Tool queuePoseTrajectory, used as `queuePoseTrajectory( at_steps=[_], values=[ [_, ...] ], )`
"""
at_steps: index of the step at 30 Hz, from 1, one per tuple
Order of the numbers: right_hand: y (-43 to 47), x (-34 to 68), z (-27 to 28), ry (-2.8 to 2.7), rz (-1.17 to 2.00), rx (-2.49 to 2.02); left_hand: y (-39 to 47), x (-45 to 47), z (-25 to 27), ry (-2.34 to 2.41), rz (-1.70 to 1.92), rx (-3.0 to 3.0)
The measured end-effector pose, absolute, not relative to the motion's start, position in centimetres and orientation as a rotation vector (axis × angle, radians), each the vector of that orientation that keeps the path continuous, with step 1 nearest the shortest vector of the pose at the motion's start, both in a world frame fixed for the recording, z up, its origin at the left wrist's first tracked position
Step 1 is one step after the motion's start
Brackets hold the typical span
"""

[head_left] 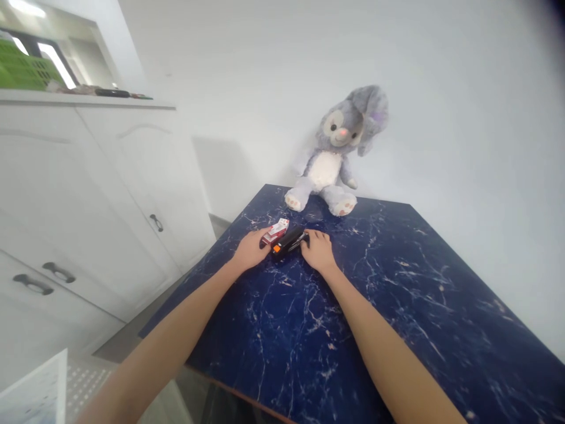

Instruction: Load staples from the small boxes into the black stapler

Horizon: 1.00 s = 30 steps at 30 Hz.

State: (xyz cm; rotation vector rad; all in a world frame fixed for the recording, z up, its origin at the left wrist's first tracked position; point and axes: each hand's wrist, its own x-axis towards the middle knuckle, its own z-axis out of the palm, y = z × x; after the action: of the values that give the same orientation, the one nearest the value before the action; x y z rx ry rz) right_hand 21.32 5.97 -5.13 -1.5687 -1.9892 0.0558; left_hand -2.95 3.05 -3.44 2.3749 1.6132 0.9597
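Observation:
My left hand [252, 249] rests on the table with its thumb and fingers closed around a small red-and-white box [277, 228], whose white flap sticks up. Just right of the box lies a black stapler [288, 240] with an orange patch on its near end. My right hand [318, 249] is at the stapler's right side, its thumb and curled fingers at the metal part. Part of the grip is hidden behind the fingers. Box and stapler sit side by side between my hands.
A grey plush rabbit [326, 168] sits against the wall at the back of the blue marbled table [304, 335]. White cabinets [97, 194] with dark handles stand left, under a shelf opening with a green basket [26, 66]. A white perforated surface [86, 377] shows at lower left.

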Motion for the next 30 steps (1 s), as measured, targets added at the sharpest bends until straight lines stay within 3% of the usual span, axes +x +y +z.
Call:
queuePoseTrajectory(
  at_steps=[10,16,25,30],
  values=[
    [6.0,21.3,-5.0,-1.939,0.093,-1.557,3.0,-3.1,-3.1,1.669,1.079,2.317],
    [6.7,22.1,-4.9,-1.853,0.254,-1.322,2.7,-2.9,-2.7,1.64,1.114,2.217],
    [5.6,22.7,-4.3,-1.415,0.428,-1.369,3.2,-3.0,-2.5,1.434,1.602,1.531],
    [4.7,22.1,-3.5,-1.504,0.411,-1.245,3.4,-3.2,-2.2,1.249,1.588,1.302]
  ],
)
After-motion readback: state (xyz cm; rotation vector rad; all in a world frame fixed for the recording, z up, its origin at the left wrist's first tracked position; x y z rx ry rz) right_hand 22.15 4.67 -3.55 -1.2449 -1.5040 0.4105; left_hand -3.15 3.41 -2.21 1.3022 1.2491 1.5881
